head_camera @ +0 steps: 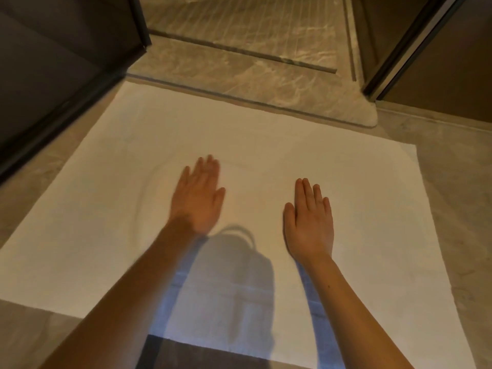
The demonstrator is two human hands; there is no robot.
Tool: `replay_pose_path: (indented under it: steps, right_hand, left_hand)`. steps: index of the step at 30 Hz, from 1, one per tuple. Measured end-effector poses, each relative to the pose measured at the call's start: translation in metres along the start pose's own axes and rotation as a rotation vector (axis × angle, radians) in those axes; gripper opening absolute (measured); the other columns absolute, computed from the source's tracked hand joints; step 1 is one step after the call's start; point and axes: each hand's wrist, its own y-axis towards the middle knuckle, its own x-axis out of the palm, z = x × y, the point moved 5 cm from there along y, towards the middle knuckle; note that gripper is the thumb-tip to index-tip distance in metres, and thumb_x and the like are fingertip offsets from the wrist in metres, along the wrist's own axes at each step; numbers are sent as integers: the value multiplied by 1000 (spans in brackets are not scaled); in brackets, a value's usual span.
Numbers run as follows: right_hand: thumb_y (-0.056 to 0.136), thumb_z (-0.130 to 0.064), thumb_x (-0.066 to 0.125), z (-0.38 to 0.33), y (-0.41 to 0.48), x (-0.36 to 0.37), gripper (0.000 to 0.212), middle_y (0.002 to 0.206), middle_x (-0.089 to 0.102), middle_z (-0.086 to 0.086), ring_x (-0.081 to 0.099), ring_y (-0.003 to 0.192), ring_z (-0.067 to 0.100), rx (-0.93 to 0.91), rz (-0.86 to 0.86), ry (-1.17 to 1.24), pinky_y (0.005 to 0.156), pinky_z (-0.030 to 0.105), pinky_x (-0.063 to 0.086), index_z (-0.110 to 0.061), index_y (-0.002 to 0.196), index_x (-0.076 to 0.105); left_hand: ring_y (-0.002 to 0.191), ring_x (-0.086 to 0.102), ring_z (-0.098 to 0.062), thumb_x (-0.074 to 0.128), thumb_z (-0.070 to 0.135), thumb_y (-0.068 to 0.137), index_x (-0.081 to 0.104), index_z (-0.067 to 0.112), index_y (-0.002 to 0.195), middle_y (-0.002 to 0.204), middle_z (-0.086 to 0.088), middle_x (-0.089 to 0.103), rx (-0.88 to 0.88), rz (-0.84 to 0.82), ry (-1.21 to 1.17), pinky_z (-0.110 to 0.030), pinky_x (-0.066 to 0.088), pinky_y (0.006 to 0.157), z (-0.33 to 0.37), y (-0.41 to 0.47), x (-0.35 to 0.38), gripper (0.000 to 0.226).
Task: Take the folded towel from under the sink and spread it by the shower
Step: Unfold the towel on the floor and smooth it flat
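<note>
Towel [266, 145] lies fully opened on the tiled floor [458, 209], its far edge against the shower threshold [239, 83] at 12 o'clock and its long axis running from 9 o'clock to 3 o'clock across the view. Both hands rest on it near the middle, palms down, fingers extended and together, holding nothing. Left hand [198, 198] is blurred and reaches slightly further toward 12 o'clock; right hand [310, 222] lies flat and sharp, nearer the 3 o'clock edge. A faint ripple shows in the cloth at 10 o'clock from the left hand. Judgement: spreading is essentially complete; any remaining smoothing would run outward along the long axis, each hand toward its own side
</note>
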Motion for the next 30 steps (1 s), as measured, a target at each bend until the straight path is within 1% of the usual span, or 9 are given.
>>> replay_pose_path:
  steps: [3,6,10,13,15,17,21,27,30]
  right_hand:
    - [102,-37,15,0,0,0,59,164,5,-3,-2,151,17,-1,-1,-18,122,36,0,-18,157,6]
    - [103,-34,12,-1,1,1,57,164,5,-2,-1,151,17,-5,4,-49,122,35,-1,-17,156,5]
    - [101,-36,10,1,0,2,59,164,4,-3,-3,151,16,1,1,-23,122,35,-2,-18,157,4]
    - [101,-37,11,-1,-2,2,59,164,5,-4,-3,151,15,-8,-8,0,122,35,-1,-19,157,5]
    - [101,-35,13,-3,-2,1,58,164,4,-4,-4,151,15,-8,-17,5,123,36,-1,-19,157,5]
    - [101,-35,16,-5,0,-1,59,164,5,-3,-4,151,17,13,-29,12,123,37,-1,-18,157,6]
    - [102,-32,26,-20,26,-17,57,163,15,3,2,151,23,-74,11,36,122,39,2,-14,155,19]
    - [104,-34,18,-15,106,-17,57,164,4,3,-1,151,21,-14,-40,-41,122,39,1,-13,156,7]
    - [104,-36,16,-1,109,-6,58,164,6,3,1,151,22,-3,-40,-57,122,40,2,-14,156,8]
  left_hand:
    - [149,11,-21,27,33,97,17,12,153,161,-5,15,261,-20,-34,-37,-1,119,82,16,12,60]
    - [149,5,-16,23,32,101,14,17,154,162,1,12,354,-98,-38,-35,-2,120,124,26,27,56]
    - [148,13,-20,24,32,102,18,14,153,161,-3,17,321,-69,-20,-36,7,120,83,32,25,54]
    - [147,21,-26,24,30,99,25,9,151,158,-10,23,156,4,-1,-39,12,118,14,36,12,56]
    - [148,15,-23,23,30,101,21,11,153,160,-8,18,22,-4,-8,-38,8,119,-27,38,6,55]
    - [149,9,-19,23,31,103,16,13,154,162,-4,13,-21,-29,-17,-36,4,119,-42,39,6,55]
    - [149,8,-18,23,32,102,15,14,154,162,-3,12,-13,-23,5,-36,4,119,-39,38,9,56]
    - [149,9,-21,22,33,101,17,12,154,162,-5,13,-53,-30,23,-39,6,119,-30,44,3,57]
    - [149,12,-22,23,34,101,19,14,153,162,-5,16,77,48,41,-41,7,120,21,60,0,56]
